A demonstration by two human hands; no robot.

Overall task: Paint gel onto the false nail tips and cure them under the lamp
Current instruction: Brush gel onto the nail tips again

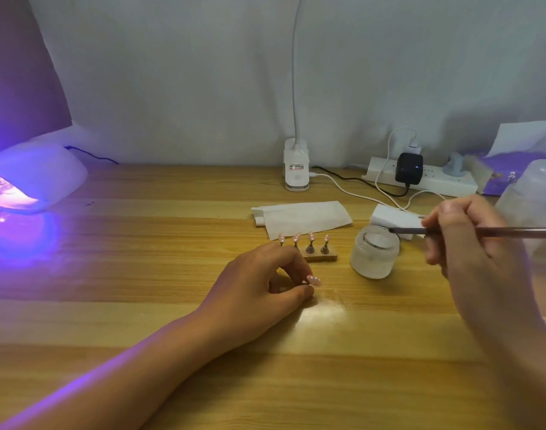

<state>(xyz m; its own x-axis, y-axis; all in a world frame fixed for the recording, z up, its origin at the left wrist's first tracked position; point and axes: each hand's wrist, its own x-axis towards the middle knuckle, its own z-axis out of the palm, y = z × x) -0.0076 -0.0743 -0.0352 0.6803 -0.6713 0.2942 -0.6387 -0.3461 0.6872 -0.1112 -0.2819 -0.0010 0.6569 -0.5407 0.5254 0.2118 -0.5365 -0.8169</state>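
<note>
The left hand point(265, 283) rests on the light striped wooden bench point(141, 243), forearm laid across it. Its thumb and curled fingers point(291, 261) pinch one glossy pink false nail tip point(314, 280), held just above the bench surface. Behind this hand stands a small wooden holder block point(324, 258) carrying four pink nail tips on metal stands point(311, 240). The block is partly hidden by the hand. The right hand point(470, 243) grips a thin brown-handled gel brush point(498, 232) with its fingers curled round the shaft. The dark brush tip lies at the far rim of an open frosted glass jar point(374, 252), which stands just right of the holder block. At the far left, a white dome-shaped curing lamp point(38, 178) is lit and casts violet light over the bench. Folded white paper sheets point(299, 217) lie behind the holder block. A white clip-on gooseneck desk lamp point(296, 169) stands at the rear edge. Its base label carries red and dark print too small to read. To its right lies a white power strip point(436, 183) with a black plug adapter point(408, 168) fitted. A purple printed pack point(507, 169) at the far right bears writing that cannot be read.
</note>
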